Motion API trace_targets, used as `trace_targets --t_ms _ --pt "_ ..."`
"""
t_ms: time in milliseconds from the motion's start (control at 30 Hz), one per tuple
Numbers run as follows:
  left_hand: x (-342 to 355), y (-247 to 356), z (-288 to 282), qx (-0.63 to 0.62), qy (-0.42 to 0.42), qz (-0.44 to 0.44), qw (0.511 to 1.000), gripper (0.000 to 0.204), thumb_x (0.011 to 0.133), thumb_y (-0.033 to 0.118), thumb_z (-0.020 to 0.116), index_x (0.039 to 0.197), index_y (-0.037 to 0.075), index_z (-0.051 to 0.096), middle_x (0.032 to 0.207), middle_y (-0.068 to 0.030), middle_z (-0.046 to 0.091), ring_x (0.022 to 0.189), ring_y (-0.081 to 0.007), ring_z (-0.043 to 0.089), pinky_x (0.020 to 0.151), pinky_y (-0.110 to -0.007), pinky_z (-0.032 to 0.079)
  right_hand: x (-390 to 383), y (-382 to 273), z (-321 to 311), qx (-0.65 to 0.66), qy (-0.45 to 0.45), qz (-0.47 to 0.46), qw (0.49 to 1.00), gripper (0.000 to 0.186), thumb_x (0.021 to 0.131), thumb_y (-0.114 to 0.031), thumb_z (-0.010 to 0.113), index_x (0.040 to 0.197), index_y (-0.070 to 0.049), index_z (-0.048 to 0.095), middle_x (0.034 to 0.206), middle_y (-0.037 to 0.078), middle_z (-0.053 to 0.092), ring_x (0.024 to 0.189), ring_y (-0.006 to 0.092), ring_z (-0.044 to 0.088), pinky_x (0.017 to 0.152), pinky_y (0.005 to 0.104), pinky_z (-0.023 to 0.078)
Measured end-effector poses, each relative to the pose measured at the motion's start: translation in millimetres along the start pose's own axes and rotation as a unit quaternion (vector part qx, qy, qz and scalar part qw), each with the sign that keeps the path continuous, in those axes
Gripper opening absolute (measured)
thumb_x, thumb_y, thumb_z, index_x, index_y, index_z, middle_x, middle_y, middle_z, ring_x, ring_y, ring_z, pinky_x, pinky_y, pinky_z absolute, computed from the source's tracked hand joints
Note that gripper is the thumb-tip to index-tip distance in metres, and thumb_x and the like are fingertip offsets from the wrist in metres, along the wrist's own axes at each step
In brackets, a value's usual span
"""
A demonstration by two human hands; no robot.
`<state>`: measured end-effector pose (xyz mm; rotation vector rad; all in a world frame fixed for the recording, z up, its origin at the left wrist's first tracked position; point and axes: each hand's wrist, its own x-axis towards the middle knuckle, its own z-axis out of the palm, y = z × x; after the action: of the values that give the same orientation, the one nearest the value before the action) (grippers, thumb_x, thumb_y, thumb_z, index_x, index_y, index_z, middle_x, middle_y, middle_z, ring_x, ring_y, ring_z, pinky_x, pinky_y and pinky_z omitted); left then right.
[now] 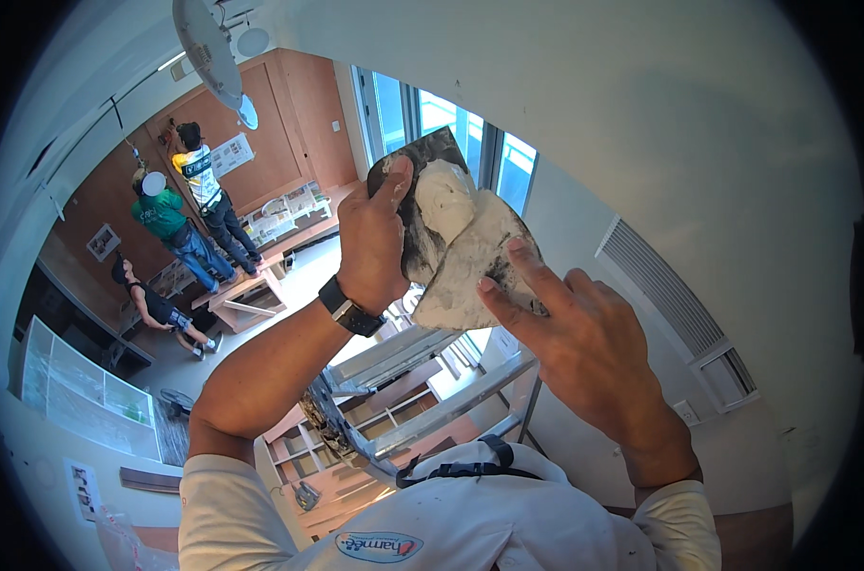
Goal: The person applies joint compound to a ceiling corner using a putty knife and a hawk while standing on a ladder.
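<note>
White paste lump (444, 195), upper centre of frame, lies on a dark plate (437, 145) clamped beneath the thumb of the left hand (371, 233), the nearer. Right hand (589, 333), lower right, grips a smeared scraper (461, 285), two fingers spread; the lump lies up-left of their tips, beyond the scraper's slanting edge.

Room interior, under fit-out work; home or office, I cannot tell. Far left: plain wood panelling (251, 105) with paper sheets (232, 155) fixed to it. Two co-workers (162, 217) stand facing it, up on a wooden platform (278, 255); a third person (154, 305) is lower, nearby. Near, below me: a metal ladder (451, 407), open wooden framing (351, 487). Far: tall windows (386, 109). Right: pale wall (570, 205), slatted vent grille (658, 283). I hold flat blades (446, 143) loaded with white paste (445, 198), like wall filler.
</note>
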<state>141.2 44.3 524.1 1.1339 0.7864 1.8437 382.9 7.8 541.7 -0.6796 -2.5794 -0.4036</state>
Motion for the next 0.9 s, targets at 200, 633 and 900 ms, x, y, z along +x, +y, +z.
trace_targets --t_ms 200,633,900 --pt "1.0 -1.3 -4.6 -0.028 0.061 -0.071 0.995 0.03 0.101 0.027 0.059 0.115 0.001 0.061 0.105 -0.0091 0.069 0.094 -0.0204 0.07 0.082 -0.035 0.057 -15.8 1.2 -2.6 -0.009 -0.022 0.01 1.0 0.048 0.082 -0.004 0.066 0.128 -0.017 0.069 0.135 0.021 0.059 0.079 0.0236 0.063 0.066 0.034 0.054" --pt "11.0 -10.8 -7.5 -0.043 0.023 -0.197 0.979 0.036 0.104 0.028 0.051 0.125 -0.001 0.053 0.11 -0.0112 0.066 0.092 -0.0227 0.071 0.08 -0.039 0.061 -91.1 5.5 4.9 0.78 0.129 0.253 0.558 0.043 0.094 0.001 0.06 0.136 0.007 0.053 0.091 0.008 0.065 0.065 0.0089 0.056 0.058 0.0258 0.047" --pt "1.9 -13.3 -4.7 -0.001 -0.056 -0.197 0.979 0.035 0.1 0.033 0.062 0.117 0.002 0.061 0.103 -0.0071 0.069 0.087 -0.0175 0.07 0.076 -0.034 0.059 -101.8 11.0 7.9 0.35 0.153 0.062 0.922 0.048 0.091 0.005 0.061 0.138 0.008 0.053 0.107 0.016 0.066 0.073 0.0119 0.063 0.064 0.0239 0.048"
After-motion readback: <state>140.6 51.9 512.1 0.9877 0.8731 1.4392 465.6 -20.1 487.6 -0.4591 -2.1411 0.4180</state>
